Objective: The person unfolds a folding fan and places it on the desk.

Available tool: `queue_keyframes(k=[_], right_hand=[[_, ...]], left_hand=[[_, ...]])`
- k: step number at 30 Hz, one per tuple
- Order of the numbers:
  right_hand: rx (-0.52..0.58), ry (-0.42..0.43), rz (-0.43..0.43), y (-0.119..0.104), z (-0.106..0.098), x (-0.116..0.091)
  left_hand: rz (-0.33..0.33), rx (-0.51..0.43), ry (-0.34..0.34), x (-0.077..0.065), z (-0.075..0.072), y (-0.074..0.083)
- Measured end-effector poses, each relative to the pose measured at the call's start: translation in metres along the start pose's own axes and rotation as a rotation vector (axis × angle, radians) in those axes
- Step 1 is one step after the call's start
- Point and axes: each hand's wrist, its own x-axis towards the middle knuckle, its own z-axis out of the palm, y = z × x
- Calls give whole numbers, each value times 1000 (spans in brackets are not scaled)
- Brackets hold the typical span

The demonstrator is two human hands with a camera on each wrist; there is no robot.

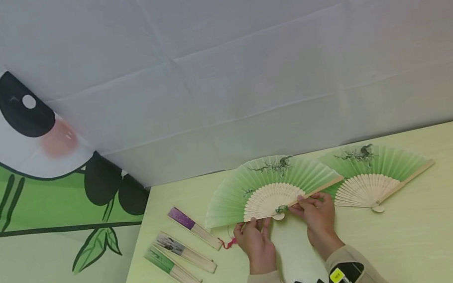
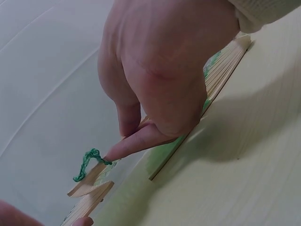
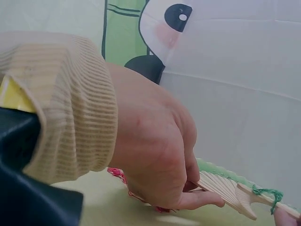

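Both hands hold a spread green folding fan [image 1: 270, 198] with a dark branch print and pale wooden ribs, its pivot toward the person. My left hand [image 1: 257, 243] pinches the left end of its ribs; that hand [image 3: 155, 146] fills much of the right wrist view. The right guard stick is pinched by my right hand [image 1: 320, 220], seen from behind in the left wrist view, where the hand [image 2: 157, 70] has its fingers near a green cord [image 2: 88, 162]. Just right, a similar spread green fan [image 1: 368, 187] lies on the table, its left part partly covered.
On the left of the table [image 1: 443, 235] lie a folded purple fan [image 1: 194, 228] with a pink tassel [image 1: 229, 243], a folded fan with a dark print [image 1: 185, 251] and a folded green fan [image 1: 174, 270]. A pale cloth [image 1: 252, 81] hangs behind the table.
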Motion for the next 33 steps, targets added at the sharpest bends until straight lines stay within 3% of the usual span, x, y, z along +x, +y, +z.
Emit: queue_keyframes(k=[10, 14, 21, 33], right_hand=[[-2, -4, 7, -16, 8, -13], [-44, -13, 4, -29, 13, -21], [-126, -32, 12, -30, 15, -21], [-224, -89, 60, -30, 7, -20]], left_hand=[[27, 17, 17, 0, 5, 0], [17, 23, -8, -3, 8, 1], [-5, 14, -58, -10, 12, 4], [43, 37, -5, -20, 14, 7]])
